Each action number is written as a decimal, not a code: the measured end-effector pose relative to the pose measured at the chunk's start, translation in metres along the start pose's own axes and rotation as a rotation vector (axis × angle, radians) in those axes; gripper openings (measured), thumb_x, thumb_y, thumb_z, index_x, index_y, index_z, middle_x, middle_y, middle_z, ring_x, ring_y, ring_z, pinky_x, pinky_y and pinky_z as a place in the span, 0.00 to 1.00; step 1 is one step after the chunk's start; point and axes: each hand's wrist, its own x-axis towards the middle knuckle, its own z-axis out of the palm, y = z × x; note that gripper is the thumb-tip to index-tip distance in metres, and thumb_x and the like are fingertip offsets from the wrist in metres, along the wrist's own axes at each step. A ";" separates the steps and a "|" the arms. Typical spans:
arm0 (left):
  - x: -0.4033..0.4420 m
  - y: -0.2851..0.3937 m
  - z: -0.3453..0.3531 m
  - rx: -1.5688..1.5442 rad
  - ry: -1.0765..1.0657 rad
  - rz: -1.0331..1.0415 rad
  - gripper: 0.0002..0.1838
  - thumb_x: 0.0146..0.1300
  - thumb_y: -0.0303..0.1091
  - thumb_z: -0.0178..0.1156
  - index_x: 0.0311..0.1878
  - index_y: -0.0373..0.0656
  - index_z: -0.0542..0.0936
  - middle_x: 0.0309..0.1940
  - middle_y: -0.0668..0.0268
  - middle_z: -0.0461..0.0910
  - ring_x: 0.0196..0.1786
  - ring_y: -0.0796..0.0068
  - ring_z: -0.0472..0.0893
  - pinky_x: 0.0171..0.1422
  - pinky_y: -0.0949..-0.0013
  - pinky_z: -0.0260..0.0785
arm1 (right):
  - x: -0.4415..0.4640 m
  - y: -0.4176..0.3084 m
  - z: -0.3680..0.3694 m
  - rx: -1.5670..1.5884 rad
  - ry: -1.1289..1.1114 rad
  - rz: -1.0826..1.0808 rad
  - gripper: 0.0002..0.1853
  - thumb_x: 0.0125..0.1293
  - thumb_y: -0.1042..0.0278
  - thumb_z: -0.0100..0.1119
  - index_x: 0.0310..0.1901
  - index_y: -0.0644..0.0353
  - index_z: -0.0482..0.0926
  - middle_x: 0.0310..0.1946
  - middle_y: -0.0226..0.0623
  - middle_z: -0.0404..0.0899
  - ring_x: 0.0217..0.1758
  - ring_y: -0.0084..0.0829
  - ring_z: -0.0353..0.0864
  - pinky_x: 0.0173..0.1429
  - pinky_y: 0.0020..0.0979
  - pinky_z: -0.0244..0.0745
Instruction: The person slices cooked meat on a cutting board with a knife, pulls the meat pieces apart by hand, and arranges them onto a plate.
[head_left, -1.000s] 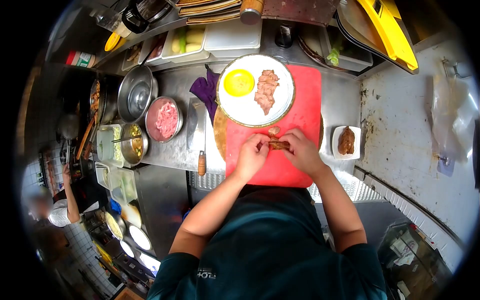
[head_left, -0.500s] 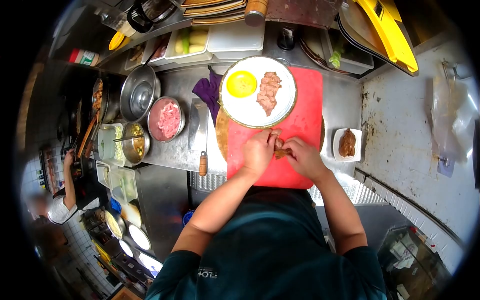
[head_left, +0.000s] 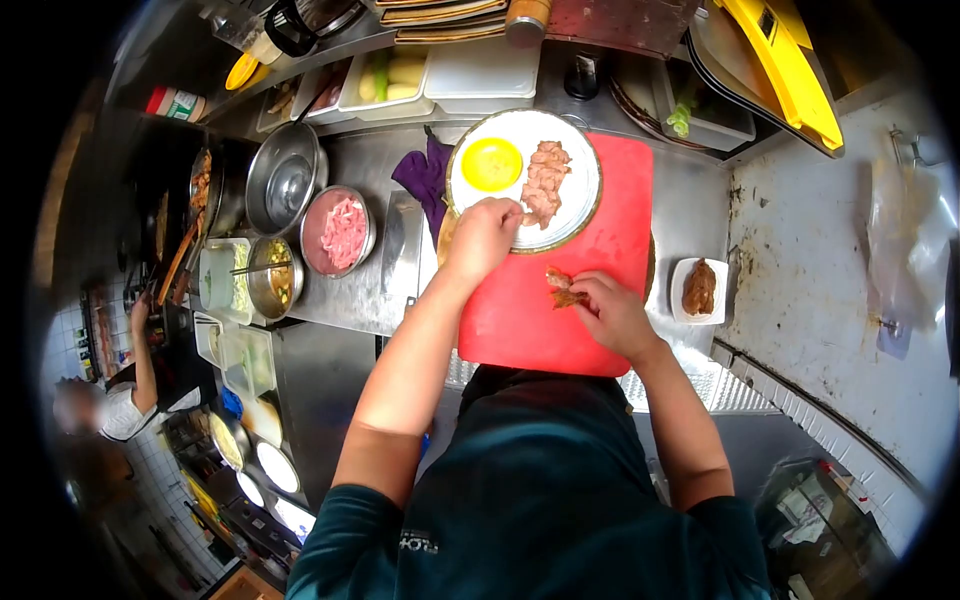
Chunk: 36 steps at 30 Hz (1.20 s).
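Observation:
My left hand (head_left: 485, 238) reaches over the near left rim of a white round plate (head_left: 490, 218). Its fingers are pinched at the lower end of a row of sliced meat (head_left: 546, 180), on a small piece largely hidden by the fingertips. A yellow round dish (head_left: 491, 164) sits on the plate, left of the slices. My right hand (head_left: 612, 312) grips a browned piece of meat (head_left: 567, 289) just above the red cutting board (head_left: 540, 335). The plate rests on the far part of that board.
Right of the board stands a small white dish (head_left: 698, 310) with browned meat. To the left are a cleaver (head_left: 402, 245), a purple cloth (head_left: 424, 180), a bowl of raw meat strips (head_left: 340, 232) and a steel bowl (head_left: 285, 180). Another person (head_left: 130, 395) works at far left.
My left hand has moved away from my right hand, up and left to the plate. My right hand stays over the board with the browned meat.

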 end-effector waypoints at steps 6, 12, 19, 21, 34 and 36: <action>0.006 0.020 -0.003 0.111 -0.018 -0.022 0.10 0.72 0.31 0.68 0.52 0.40 0.91 0.48 0.49 0.91 0.51 0.46 0.90 0.57 0.52 0.82 | -0.001 -0.001 0.002 0.002 0.018 -0.032 0.15 0.68 0.76 0.70 0.55 0.59 0.83 0.58 0.39 0.86 0.45 0.41 0.89 0.50 0.38 0.87; -0.053 0.021 0.022 -0.038 -0.163 0.286 0.10 0.70 0.26 0.68 0.52 0.39 0.89 0.45 0.49 0.89 0.48 0.44 0.88 0.54 0.49 0.82 | -0.001 -0.001 0.002 0.011 0.012 -0.001 0.15 0.67 0.75 0.68 0.55 0.57 0.84 0.58 0.37 0.87 0.56 0.46 0.89 0.57 0.42 0.87; -0.061 0.013 0.033 -0.039 -0.224 0.203 0.07 0.69 0.24 0.70 0.49 0.38 0.90 0.43 0.53 0.90 0.49 0.47 0.89 0.55 0.53 0.82 | 0.001 -0.001 0.000 -0.010 0.005 -0.015 0.14 0.68 0.74 0.69 0.55 0.57 0.84 0.57 0.39 0.87 0.56 0.46 0.89 0.56 0.42 0.87; -0.051 0.012 0.018 -0.073 -0.154 0.222 0.06 0.69 0.25 0.69 0.47 0.39 0.89 0.42 0.53 0.89 0.48 0.46 0.89 0.53 0.51 0.82 | 0.001 0.000 0.000 -0.012 0.004 -0.002 0.14 0.68 0.73 0.70 0.55 0.57 0.83 0.56 0.39 0.87 0.56 0.46 0.89 0.55 0.43 0.87; -0.008 0.044 -0.016 0.212 -0.071 0.136 0.09 0.70 0.31 0.69 0.51 0.45 0.90 0.40 0.54 0.89 0.47 0.48 0.89 0.52 0.51 0.82 | 0.009 -0.004 0.006 0.075 0.132 0.221 0.18 0.70 0.71 0.71 0.59 0.59 0.83 0.55 0.44 0.85 0.53 0.49 0.89 0.55 0.44 0.86; -0.031 0.039 -0.005 0.084 -0.057 0.201 0.10 0.69 0.29 0.70 0.52 0.42 0.90 0.40 0.51 0.88 0.47 0.46 0.89 0.53 0.50 0.82 | 0.007 0.003 0.008 0.041 0.193 0.171 0.18 0.69 0.71 0.72 0.59 0.59 0.83 0.55 0.44 0.85 0.53 0.49 0.89 0.55 0.44 0.86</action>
